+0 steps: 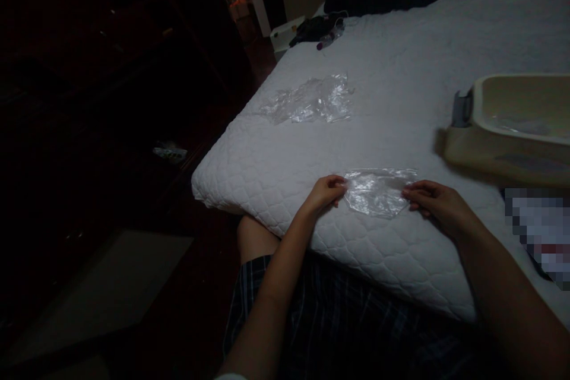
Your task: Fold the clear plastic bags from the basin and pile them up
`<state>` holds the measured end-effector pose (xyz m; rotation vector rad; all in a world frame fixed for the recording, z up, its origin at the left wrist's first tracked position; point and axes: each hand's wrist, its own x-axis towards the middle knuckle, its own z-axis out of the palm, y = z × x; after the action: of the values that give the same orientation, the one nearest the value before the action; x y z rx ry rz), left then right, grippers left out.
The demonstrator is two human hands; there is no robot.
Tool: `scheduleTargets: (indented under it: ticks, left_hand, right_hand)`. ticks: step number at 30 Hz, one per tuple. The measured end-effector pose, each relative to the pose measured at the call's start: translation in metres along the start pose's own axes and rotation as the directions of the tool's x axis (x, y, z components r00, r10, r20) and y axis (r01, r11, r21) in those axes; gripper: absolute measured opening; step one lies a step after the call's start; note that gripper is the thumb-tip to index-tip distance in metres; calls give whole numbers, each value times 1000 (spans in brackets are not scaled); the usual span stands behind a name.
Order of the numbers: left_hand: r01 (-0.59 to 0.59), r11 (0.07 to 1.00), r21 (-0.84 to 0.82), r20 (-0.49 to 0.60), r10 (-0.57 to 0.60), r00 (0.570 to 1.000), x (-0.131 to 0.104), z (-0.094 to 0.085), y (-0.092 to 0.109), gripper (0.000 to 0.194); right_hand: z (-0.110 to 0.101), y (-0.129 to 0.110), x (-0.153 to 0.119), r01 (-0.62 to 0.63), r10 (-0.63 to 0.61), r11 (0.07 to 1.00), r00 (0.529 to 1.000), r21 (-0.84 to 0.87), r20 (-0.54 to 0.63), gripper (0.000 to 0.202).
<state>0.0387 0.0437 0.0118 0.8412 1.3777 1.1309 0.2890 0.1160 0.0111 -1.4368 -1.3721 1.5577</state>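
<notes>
Left hand (327,193), right hand (439,205) pinched closed on opposite sides of clear bag (377,193), probably plastic, by near edge of bed (392,255).

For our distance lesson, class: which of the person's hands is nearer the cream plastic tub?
Right. The right hand holds the right edge of a clear plastic bag, below and left of the tub in view; the left hand is farther off, at the bag's left edge.
</notes>
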Motion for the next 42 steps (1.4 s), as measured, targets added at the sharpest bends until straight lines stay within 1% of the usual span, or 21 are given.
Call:
scheduleTargets:
  ticks: [3, 9, 14, 18, 21, 26, 28, 29, 30, 31, 32, 33, 34, 36, 37, 38, 39, 40, 41, 42]
  left_hand:
    - [-5, 1000, -13, -6, 4, 1000, -2, 1, 2, 23]
    - [5, 1000, 16, -37, -4, 999, -3, 3, 1, 18]
    - [-23, 999, 29, -46, 24, 999, -3, 4, -1, 18]
    - [-46, 998, 39, -54, 49, 997, -2, 4, -6, 18]
    - [-90, 995, 34, -69, 92, 993, -2, 3, -12, 16]
    - [-144, 987, 74, -79, 150, 986, -4, 3, -16, 15]
    - [-158, 984, 81, -95, 166, 982, -5, 4, -17, 15]
    - [-161, 983, 87, -103, 169, 980, -5, 4, -18, 15]
    - [-161, 982, 95, -110, 171, 979, -6, 4, -19, 15]
    - [-163, 981, 104, -114, 174, 978, -6, 4, -19, 16]
    - [-167, 980, 113, -115, 179, 977, -6, 4, -21, 16]
    - [-172, 978, 120, -115, 185, 976, -5, 3, -22, 16]
    - [-177, 976, 126, -114, 192, 975, -5, 3, -23, 16]
    - [-190, 972, 138, -112, 206, 972, -4, 2, -25, 17]
    - [-197, 970, 145, -111, 214, 971, -3, 2, -26, 18]
    - [-203, 967, 153, -113, 221, 969, -3, 2, -26, 18]
    - [-210, 965, 158, -115, 229, 967, -3, 2, -26, 18]
    - [-216, 963, 162, -120, 237, 964, -3, 3, -26, 18]
    - [-221, 962, 163, -125, 242, 962, -3, 3, -26, 18]
    - [-221, 962, 162, -129, 243, 961, -4, 3, -25, 17]
  right_hand:
    - [1, -2, -4, 23, -23, 1000, 1000, -11, -10, 40]
    - [4, -8, -10, 57, -57, 998, 998, -8, -32, 40]
    - [2, -8, -11, 72, -73, 997, 997, -32, -32, 32]
    - [0, -6, -11, 69, -69, 998, 998, 14, -16, 27]
    - [0, -4, -11, 65, -64, 997, 997, 36, -30, 29]
    - [-4, 2, -11, 129, -129, 992, 991, -12, -27, 38]
    - [-5, 4, -12, 161, -161, 987, 987, -8, -24, 38]
    - [-5, 3, -13, 182, -183, 983, 982, -31, -49, 36]
    - [-4, 2, -16, 211, -219, 974, 970, -84, -103, 34]
    - [-2, -1, -19, 246, -276, 954, 944, -169, -183, 31]
    - [0, -4, -24, 285, -357, 918, 895, -275, -266, 30]
    - [3, -9, -29, 320, -460, 861, 822, -395, -336, 30]
    - [6, -15, -34, 355, -571, 783, 735, -510, -365, 31]
    - [15, -25, -44, 432, -749, 612, 583, -662, -313, 35]
    - [21, -30, -48, 463, -804, 540, 530, -703, -269, 37]
    - [27, -33, -52, 494, -843, 471, 497, -731, -207, 39]
    - [34, -34, -55, 522, -865, 404, 484, -752, -129, 42]
    - [40, -35, -57, 547, -875, 334, 483, -768, -37, 46]
    - [47, -33, -58, 565, -868, 269, 494, -780, 59, 50]
    - [54, -30, -58, 574, -843, 213, 517, -791, 148, 53]
